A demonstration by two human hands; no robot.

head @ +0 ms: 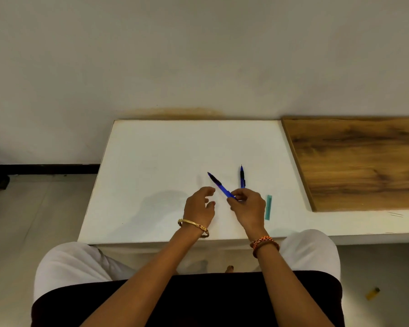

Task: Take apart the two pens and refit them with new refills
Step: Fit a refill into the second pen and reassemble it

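A person seated at a white table (151,161) is gripping one blue pen (220,185) by its rear end in the right hand (247,206), fingers pinched around the barrel, while the left hand (198,204) is hovering just left of that pen, loosely curled and holding nothing. The held pen's long axis is slanting up and to the left, tip pointing away from the person. The second pen (242,177) is lying on the table just right of the held pen, its axis running nearly straight away, tip toward the wall. A green refill pack (268,207) is lying further right of it, lengthwise in the same direction. Both pens appear whole, so the work seems to be at its opening step; the next move likely calls for the left hand closing on the front section to twist it free.
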